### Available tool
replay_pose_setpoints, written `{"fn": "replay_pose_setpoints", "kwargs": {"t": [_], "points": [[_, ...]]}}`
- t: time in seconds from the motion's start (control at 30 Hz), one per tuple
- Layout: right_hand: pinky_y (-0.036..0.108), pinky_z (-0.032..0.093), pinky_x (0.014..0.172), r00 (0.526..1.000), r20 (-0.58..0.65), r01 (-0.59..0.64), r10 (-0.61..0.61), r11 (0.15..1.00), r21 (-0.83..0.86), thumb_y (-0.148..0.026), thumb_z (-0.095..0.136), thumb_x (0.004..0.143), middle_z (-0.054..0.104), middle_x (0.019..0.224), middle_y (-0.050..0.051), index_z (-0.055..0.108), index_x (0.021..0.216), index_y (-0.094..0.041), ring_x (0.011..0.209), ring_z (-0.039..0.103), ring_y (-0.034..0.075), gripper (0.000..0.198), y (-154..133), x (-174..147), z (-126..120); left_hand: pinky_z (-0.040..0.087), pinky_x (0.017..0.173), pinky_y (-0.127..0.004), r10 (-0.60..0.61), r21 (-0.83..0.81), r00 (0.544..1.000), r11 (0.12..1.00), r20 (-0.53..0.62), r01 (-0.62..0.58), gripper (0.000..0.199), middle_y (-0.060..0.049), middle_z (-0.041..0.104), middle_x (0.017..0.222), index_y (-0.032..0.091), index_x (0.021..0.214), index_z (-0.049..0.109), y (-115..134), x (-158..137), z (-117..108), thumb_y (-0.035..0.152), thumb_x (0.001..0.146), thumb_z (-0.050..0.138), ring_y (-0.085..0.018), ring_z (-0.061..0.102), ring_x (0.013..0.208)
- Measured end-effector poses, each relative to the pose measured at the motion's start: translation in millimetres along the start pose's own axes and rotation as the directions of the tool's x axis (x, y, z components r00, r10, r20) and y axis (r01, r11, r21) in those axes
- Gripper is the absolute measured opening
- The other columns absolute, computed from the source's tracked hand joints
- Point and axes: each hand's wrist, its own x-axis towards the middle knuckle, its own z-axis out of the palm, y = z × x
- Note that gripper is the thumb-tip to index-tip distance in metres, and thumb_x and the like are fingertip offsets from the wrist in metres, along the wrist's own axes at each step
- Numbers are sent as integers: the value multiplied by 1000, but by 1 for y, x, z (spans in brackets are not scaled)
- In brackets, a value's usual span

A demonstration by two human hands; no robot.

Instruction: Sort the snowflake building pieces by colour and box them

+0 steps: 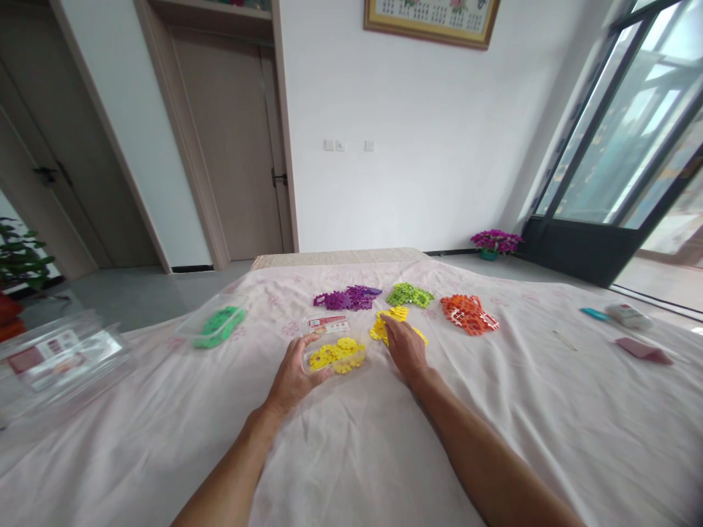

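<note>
My left hand (296,373) grips the left side of a clear plastic box (359,359), thumb at its near edge. Yellow flower-shaped plastic discs (335,353) lie inside it. My right hand (405,345) reaches over a loose pile of the same yellow discs (400,313) just right of the box. Its fingers are stretched out onto the pile, and the hand covers part of it. Whether a disc is between those fingertips is hidden. Behind the box lies a red and white label card (328,324).
Purple pieces (347,298), lime green pieces (409,295) and orange-red pieces (469,315) lie in piles farther back. At left are a clear box of green pieces (220,326) and stacked clear boxes (60,359). A blue item (594,314) and pink item (642,350) lie right on the wrinkled cloth (351,454).
</note>
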Motion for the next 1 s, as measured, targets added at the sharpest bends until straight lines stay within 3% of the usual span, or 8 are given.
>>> {"fn": "replay_pose_setpoints", "kwargs": {"t": [0.13, 0.33, 0.4, 0.5, 0.6, 0.77, 0.9, 1.0], "points": [[31, 49, 91, 988, -154, 55, -19, 970, 235, -30, 38, 101, 71, 112, 8, 64, 126, -23, 101, 65, 21, 37, -17, -2, 0, 38, 111, -46, 1, -9, 1000, 1000, 9, -1, 66, -11, 55, 130, 22, 126, 53, 3, 0, 0, 40, 69, 79, -28, 51, 127], [30, 49, 82, 941, -74, 336, -329, 895, 294, -29, 42, 101, 71, 94, 8, 69, 120, -23, 88, 63, 20, 33, -51, -9, -4, 40, 109, -47, -3, -20, 1000, 1000, 11, 4, 68, -10, 56, 129, 22, 127, 53, 6, 0, 1, 41, 68, 80, -28, 52, 125], [32, 49, 85, 934, -100, 358, -344, 882, 307, -28, 42, 101, 72, 99, 8, 69, 119, -23, 93, 63, 20, 32, -48, -7, -5, 40, 109, -46, -2, -22, 1000, 1000, 5, 2, 67, -10, 56, 129, 22, 127, 54, 6, -1, 1, 40, 68, 81, -28, 52, 125], [34, 48, 90, 962, -161, 261, -221, 919, 295, -28, 42, 101, 72, 105, 7, 68, 118, -24, 100, 62, 21, 32, -28, -1, -3, 39, 110, -47, -3, -23, 1000, 1000, -1, 3, 66, -10, 56, 128, 22, 125, 55, 6, 0, 1, 37, 67, 81, -28, 52, 125], [36, 47, 94, 984, -180, 47, -3, 969, 242, -29, 42, 99, 73, 106, 5, 68, 116, -25, 103, 62, 23, 31, 4, 7, -4, 38, 111, -47, 11, -27, 1000, 1000, 3, -11, 65, -10, 56, 129, 22, 125, 55, 5, 0, 1, 37, 68, 80, -29, 51, 127], [37, 44, 94, 939, -79, -329, 335, 941, 86, -32, 37, 98, 71, 115, 7, 68, 121, -24, 110, 59, 25, 39, 49, 14, -14, 38, 111, -46, 17, 35, 999, 999, 27, -18, 66, -10, 54, 130, 22, 128, 51, -1, 0, 1, 41, 71, 78, -28, 50, 128], [39, 43, 93, 887, 72, -452, 456, 889, -69, -38, 36, 97, 67, 122, 10, 73, 115, -26, 115, 56, 29, 43, 67, 12, -22, 39, 110, -44, 22, 57, 999, 998, 30, -24, 66, -10, 54, 130, 22, 129, 50, -5, 0, 2, 44, 73, 77, -27, 50, 127], [40, 44, 89, 881, 204, -422, 426, 904, -63, -45, 40, 93, 69, 115, 13, 74, 113, -24, 111, 59, 31, 44, 77, 11, -26, 40, 109, -44, 23, 51, 999, 998, 33, -25, 66, -10, 55, 130, 22, 129, 50, -7, 0, 2, 45, 73, 77, -27, 51, 127]]}}
